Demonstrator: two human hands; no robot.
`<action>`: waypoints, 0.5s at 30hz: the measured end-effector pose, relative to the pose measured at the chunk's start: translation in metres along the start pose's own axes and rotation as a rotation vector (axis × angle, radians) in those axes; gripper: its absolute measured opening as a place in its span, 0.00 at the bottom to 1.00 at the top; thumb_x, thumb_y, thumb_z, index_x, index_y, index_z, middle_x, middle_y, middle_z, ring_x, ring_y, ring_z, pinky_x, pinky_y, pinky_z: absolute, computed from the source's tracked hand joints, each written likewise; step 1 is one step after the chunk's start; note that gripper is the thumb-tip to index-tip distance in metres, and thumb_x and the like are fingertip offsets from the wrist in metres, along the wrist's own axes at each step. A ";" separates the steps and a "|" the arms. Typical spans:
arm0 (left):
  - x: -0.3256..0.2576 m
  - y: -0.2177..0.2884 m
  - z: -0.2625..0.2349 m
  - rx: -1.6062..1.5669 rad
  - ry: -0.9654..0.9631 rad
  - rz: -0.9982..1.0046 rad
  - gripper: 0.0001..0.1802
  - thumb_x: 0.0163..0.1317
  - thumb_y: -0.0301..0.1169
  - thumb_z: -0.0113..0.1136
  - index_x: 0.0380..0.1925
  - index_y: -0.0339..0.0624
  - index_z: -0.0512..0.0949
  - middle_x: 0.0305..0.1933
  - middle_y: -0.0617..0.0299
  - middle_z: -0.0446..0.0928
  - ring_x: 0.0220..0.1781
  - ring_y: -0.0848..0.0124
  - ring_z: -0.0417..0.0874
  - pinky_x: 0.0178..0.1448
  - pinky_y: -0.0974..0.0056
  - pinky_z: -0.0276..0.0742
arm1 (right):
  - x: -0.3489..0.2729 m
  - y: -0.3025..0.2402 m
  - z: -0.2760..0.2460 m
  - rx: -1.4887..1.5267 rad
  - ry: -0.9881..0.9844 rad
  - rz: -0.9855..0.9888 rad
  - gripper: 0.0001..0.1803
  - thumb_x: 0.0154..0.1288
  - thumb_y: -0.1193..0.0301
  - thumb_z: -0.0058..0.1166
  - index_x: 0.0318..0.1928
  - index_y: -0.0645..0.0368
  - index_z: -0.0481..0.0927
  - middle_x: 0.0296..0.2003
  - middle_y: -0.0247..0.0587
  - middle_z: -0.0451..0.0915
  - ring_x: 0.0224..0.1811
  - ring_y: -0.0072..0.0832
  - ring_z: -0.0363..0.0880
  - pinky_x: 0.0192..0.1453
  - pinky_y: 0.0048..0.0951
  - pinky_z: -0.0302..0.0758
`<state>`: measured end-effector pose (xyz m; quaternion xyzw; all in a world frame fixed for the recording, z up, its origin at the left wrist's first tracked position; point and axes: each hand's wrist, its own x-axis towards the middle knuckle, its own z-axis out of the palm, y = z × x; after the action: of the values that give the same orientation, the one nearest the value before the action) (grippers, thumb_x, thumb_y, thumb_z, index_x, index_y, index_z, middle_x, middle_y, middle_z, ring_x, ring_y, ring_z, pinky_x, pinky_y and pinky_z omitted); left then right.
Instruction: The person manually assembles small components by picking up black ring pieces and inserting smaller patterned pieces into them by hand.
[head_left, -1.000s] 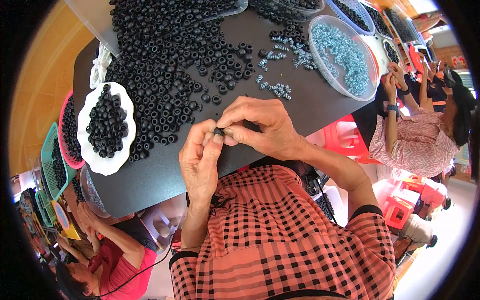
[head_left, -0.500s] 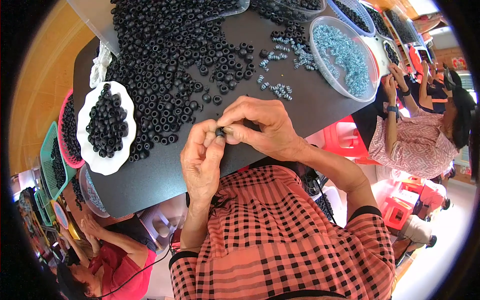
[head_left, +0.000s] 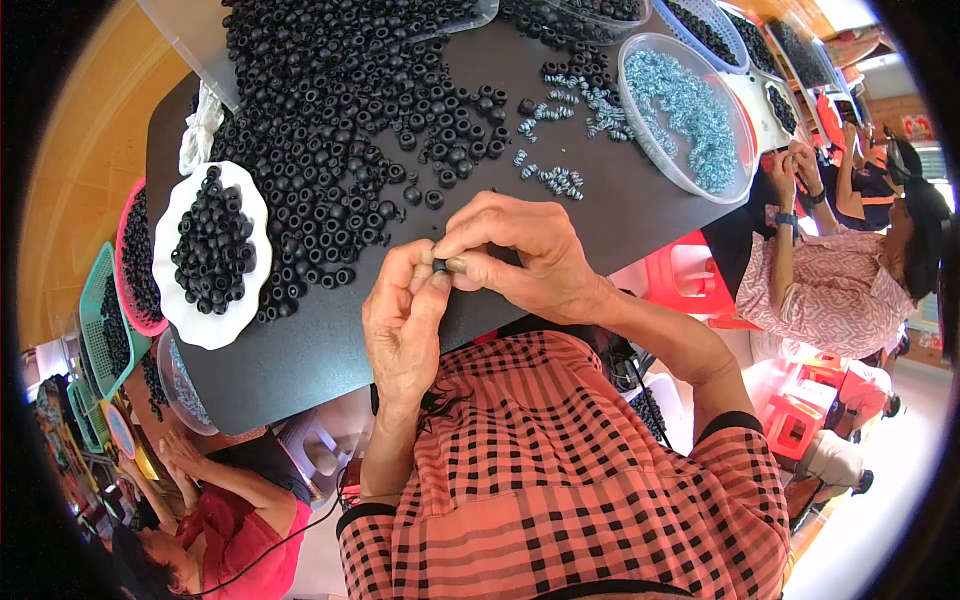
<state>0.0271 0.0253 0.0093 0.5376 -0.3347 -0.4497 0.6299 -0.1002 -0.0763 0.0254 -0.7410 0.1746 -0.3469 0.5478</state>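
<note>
Both hands meet in front of my chest, over the near edge of the dark table (head_left: 300, 375). Between the fingertips of my left hand (head_left: 402, 320) is a small black ring-like part (head_left: 440, 266). The thumb and forefinger of my right hand (head_left: 535, 255) pinch at the same part from the other side. Fingertips cover most of it, so I cannot make out whether a spring is in it. A large heap of similar black parts with round holes (head_left: 330, 160) spreads over the table beyond my left hand. Small pale-blue coil springs (head_left: 562, 183) lie loose beyond my right hand.
A white scalloped plate (head_left: 232, 325) piled with black parts stands at the left. A clear round tub (head_left: 735, 185) of springs stands at the right. At the far left, a clear bin (head_left: 185, 45) tips toward the heap. Co-workers sit on both sides, near red stools (head_left: 690, 285).
My hands stay almost in place, with only a slight shift of the fingers around the black part. The co-worker at the right has brought their hands closer together.
</note>
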 end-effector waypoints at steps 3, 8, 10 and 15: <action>-0.001 -0.002 0.000 -0.019 0.002 0.016 0.08 0.67 0.22 0.51 0.44 0.33 0.74 0.27 0.76 0.65 0.27 0.88 0.58 0.30 0.80 0.54 | 0.000 -0.001 0.003 0.021 0.037 0.009 0.10 0.56 0.84 0.56 0.38 0.62 0.82 0.33 0.38 0.80 0.29 0.23 0.79 0.33 0.23 0.76; -0.001 -0.006 -0.001 -0.027 0.017 0.020 0.08 0.66 0.22 0.52 0.44 0.33 0.74 0.26 0.76 0.64 0.26 0.88 0.57 0.29 0.80 0.53 | 0.000 0.002 0.002 0.043 0.033 0.018 0.09 0.57 0.84 0.56 0.38 0.63 0.82 0.33 0.38 0.80 0.28 0.21 0.78 0.33 0.22 0.76; 0.000 -0.004 -0.001 0.030 0.024 0.008 0.08 0.66 0.22 0.52 0.44 0.33 0.74 0.25 0.76 0.63 0.26 0.88 0.57 0.28 0.79 0.53 | -0.002 0.004 0.003 0.095 0.048 0.041 0.08 0.58 0.84 0.56 0.38 0.63 0.81 0.33 0.37 0.80 0.28 0.20 0.77 0.33 0.22 0.75; -0.001 -0.004 -0.003 0.039 -0.001 0.020 0.08 0.66 0.22 0.51 0.44 0.33 0.74 0.25 0.76 0.63 0.25 0.88 0.57 0.28 0.79 0.53 | -0.007 0.010 0.001 0.139 -0.007 0.069 0.09 0.62 0.84 0.55 0.42 0.65 0.81 0.38 0.41 0.78 0.33 0.21 0.79 0.35 0.22 0.77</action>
<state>0.0288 0.0270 0.0046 0.5461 -0.3493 -0.4369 0.6236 -0.1030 -0.0750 0.0138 -0.6959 0.1735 -0.3365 0.6102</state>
